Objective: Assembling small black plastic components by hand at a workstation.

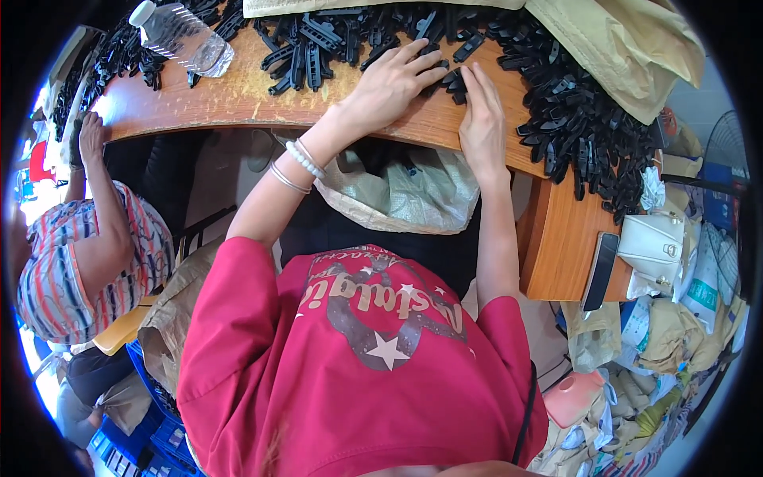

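Observation:
Over the wooden tabletop (230, 99), my left hand (391, 86) reaches in with its fingers stretched out and apart, lying on and beside some of the black plastic clips (314, 52). A white bead bracelet and a bangle circle that wrist. My right hand (483, 119) rests near the table's front edge, fingers extended. Its fingertips are close to a few black clips (456, 86) between the two hands. One loose clip (469, 46) lies just beyond the fingertips. What touches the undersides of my fingers is hidden.
A large heap of black clips (576, 119) covers the table's right side. A plastic bottle (187, 40) lies at the far left. An open woven sack (397, 211) hangs below the edge. A phone (600, 272) and white bag (653, 248) are at right. Another person (99, 246) sits at left.

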Action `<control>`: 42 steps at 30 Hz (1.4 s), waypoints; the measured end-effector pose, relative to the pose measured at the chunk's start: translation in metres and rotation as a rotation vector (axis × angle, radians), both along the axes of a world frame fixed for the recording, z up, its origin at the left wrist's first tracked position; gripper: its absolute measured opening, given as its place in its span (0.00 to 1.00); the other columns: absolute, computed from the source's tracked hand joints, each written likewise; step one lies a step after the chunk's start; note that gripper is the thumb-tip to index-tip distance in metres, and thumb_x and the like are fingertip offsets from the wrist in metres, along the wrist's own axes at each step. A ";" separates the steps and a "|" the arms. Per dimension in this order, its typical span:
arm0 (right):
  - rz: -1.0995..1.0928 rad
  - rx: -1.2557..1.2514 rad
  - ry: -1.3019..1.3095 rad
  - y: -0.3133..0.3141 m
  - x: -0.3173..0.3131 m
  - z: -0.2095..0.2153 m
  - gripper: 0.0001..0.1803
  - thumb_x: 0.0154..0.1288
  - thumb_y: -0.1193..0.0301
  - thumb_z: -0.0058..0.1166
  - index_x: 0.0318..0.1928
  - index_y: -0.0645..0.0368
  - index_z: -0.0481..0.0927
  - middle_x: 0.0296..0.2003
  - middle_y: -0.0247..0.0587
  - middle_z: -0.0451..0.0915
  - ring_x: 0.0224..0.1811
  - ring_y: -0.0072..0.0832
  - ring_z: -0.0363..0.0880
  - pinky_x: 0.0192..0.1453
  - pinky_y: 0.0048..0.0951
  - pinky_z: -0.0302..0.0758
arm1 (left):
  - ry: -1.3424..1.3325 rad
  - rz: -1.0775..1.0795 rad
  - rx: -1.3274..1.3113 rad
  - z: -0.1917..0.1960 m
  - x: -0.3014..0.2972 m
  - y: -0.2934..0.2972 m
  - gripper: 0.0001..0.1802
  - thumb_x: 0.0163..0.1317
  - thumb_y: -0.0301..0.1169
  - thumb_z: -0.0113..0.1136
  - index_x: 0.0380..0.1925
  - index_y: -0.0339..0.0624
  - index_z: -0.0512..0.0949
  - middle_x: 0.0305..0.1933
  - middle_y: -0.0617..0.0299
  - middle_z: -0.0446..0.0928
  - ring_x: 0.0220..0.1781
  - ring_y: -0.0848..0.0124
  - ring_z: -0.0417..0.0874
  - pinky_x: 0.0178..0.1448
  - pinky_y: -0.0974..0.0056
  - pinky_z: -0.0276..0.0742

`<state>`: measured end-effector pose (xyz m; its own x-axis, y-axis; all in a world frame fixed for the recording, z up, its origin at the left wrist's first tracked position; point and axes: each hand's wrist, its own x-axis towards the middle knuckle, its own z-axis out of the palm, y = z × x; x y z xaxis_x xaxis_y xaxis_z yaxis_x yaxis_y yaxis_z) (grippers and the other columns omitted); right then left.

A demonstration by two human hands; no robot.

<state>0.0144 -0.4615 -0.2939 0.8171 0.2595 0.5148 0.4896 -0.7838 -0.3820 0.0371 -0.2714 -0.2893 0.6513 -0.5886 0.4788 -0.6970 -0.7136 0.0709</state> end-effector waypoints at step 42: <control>0.185 1.060 0.521 0.015 -0.053 0.041 0.07 0.65 0.79 0.53 0.41 0.70 0.75 0.29 0.43 0.81 0.25 0.20 0.79 0.25 0.14 0.68 | 0.787 0.002 -0.820 0.049 -0.069 -0.008 0.23 0.63 0.27 0.57 0.58 0.31 0.69 0.35 0.57 0.79 0.34 0.77 0.78 0.39 0.71 0.76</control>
<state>-0.0385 -0.4466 -0.2530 0.9861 0.0414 0.1609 0.1557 0.1076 -0.9819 -0.0322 -0.2797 -0.2407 0.9422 -0.2845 0.1768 -0.2513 -0.2513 0.9347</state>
